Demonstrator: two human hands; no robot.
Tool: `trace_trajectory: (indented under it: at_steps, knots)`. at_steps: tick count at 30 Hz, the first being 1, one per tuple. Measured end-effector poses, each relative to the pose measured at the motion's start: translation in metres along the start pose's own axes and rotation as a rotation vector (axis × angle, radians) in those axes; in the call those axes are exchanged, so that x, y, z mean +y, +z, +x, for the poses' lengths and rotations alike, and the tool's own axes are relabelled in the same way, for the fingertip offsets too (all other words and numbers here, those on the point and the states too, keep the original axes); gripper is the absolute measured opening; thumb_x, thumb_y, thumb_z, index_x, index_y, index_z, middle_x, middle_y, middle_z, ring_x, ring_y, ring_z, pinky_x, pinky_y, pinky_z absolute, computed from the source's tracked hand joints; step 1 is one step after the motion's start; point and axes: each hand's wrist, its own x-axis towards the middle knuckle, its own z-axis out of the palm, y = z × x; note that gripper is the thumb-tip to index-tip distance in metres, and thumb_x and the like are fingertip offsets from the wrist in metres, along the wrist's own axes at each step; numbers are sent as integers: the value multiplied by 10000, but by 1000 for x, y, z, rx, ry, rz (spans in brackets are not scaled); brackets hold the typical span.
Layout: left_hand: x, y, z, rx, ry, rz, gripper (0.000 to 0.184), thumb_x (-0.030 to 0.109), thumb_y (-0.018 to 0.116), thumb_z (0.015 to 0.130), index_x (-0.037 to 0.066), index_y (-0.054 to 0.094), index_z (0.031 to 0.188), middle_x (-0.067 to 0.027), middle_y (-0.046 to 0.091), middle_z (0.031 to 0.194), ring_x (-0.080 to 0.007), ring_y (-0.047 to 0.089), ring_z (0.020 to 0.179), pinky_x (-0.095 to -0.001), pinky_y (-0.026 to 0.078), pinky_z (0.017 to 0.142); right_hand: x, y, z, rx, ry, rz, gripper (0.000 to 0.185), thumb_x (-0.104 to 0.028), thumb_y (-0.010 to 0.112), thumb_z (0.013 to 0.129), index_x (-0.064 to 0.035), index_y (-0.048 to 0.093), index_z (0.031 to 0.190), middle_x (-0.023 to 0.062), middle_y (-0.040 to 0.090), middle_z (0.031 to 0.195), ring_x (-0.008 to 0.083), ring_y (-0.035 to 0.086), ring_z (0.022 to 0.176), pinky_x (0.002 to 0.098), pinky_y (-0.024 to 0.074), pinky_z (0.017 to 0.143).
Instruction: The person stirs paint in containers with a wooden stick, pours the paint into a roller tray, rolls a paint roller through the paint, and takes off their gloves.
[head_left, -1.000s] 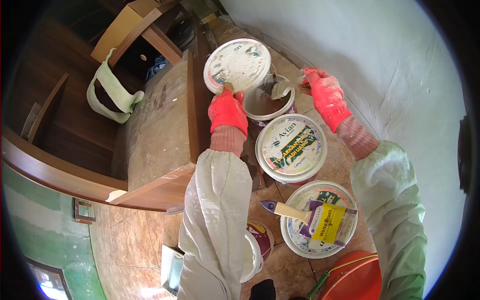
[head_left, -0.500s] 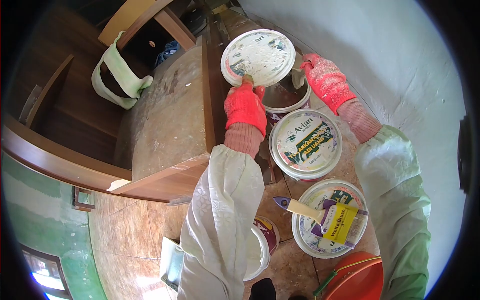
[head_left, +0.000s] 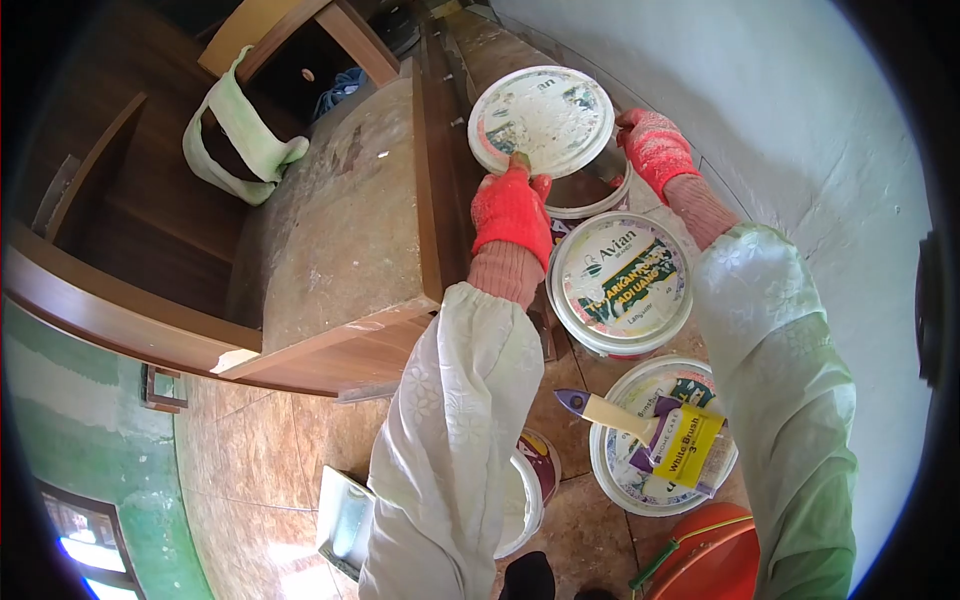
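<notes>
Both my hands wear red knit gloves dusted with white. My left hand [head_left: 512, 208] grips the near edge of a round white paint lid [head_left: 545, 112], thumb on top, its label smeared with white. Under the tilted lid stands a paint bucket [head_left: 590, 190], partly uncovered, with a dark interior. My right hand [head_left: 656, 152] is closed at the bucket's right rim, beside the lid's edge; its fingertips are partly hidden. Just nearer stands a closed Avian paint bucket [head_left: 620, 283].
A packaged paint brush [head_left: 650, 435] lies on another lidded bucket [head_left: 625, 480]. Nearer are an orange bucket [head_left: 710, 560], an open white-filled bucket [head_left: 520, 505] and a paint tray [head_left: 345, 520]. Wooden furniture [head_left: 340, 220] stands left, a pale wall [head_left: 790, 120] right.
My left hand has moved the lid slightly right, over more of the open bucket. My right hand has shifted a little right and down with it.
</notes>
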Motion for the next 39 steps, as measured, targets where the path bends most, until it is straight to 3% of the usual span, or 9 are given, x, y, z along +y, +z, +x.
trace_trajectory:
  at_steps: [6, 9, 20, 22, 27, 29, 35, 37, 39]
  knots:
    - [2, -1, -4, -29, -3, 1, 168, 113, 623, 919, -8, 540, 1000, -83, 541, 1013, -151, 536, 844, -212, 540, 701, -19, 7, -34, 86, -61, 63, 418, -280, 690, 811, -124, 641, 1196, 96, 695, 1060, 273, 659, 985, 404, 510, 878]
    - [0, -3, -2, -74, 6, 10, 167, 114, 623, 919, -5, 540, 1002, -84, 542, 1005, -151, 540, 824, -213, 539, 698, -11, 1, -32, -177, -145, -639, 385, -377, 754, 721, -171, 724, 1045, 117, 701, 1013, 306, 676, 924, 419, 540, 805]
    - [-5, -6, 7, -56, 5, -34, 173, 99, 640, 904, 2, 545, 1011, -87, 547, 989, -157, 550, 768, -192, 550, 647, 34, 47, 63, -155, -374, -878, 270, -325, 694, 774, -146, 704, 976, 87, 712, 965, 296, 688, 818, 407, 536, 776]
    - [-7, -6, 8, -47, 8, -23, 170, 100, 637, 906, 3, 545, 1010, -90, 547, 988, -156, 550, 762, -187, 549, 637, 15, 41, 50, -221, 134, -131, 246, -292, 646, 816, -112, 696, 976, 78, 714, 944, 245, 683, 834, 382, 528, 806]
    - [-12, -9, 11, -10, 2, 34, 168, 114, 627, 915, -16, 542, 980, -90, 552, 954, -151, 556, 729, -190, 523, 587, 46, 48, 79, 340, -181, -193, 351, -364, 557, 887, -80, 665, 1062, 104, 693, 1007, 227, 658, 880, 362, 506, 810]
    - [-16, -14, 15, -32, 6, 111, 172, 122, 624, 916, -19, 541, 967, -90, 556, 919, -147, 557, 702, -193, 514, 576, 28, 19, 16, 93, -25, 903, 503, -458, 565, 878, -54, 637, 1167, 137, 683, 1085, 237, 649, 948, 344, 484, 860]
    - [-88, -62, 95, -123, 387, 682, 362, 284, 615, 888, -11, 566, 1092, -144, 660, 838, -219, 639, 613, -368, 523, 608, 23, 9, -9, 105, -211, 40, 593, -344, 726, 777, -34, 585, 1263, 139, 643, 1187, 222, 613, 1074, 314, 445, 948]
    - [-54, -39, 54, 32, -71, 766, 496, 389, 647, 841, -3, 590, 1140, -200, 676, 992, -299, 683, 819, -411, 534, 752, 31, 13, -9, 80, -172, 5, 606, -330, 751, 734, -84, 599, 1266, 144, 645, 1191, 226, 611, 1100, 316, 436, 964]
    - [-64, -40, 74, 32, -6, 932, 527, 424, 660, 818, -2, 609, 1123, -210, 669, 1032, -312, 673, 901, -409, 528, 788, 56, 22, 18, 80, -182, 39, 605, -330, 749, 736, -80, 598, 1266, 144, 644, 1195, 229, 611, 1102, 320, 437, 962]
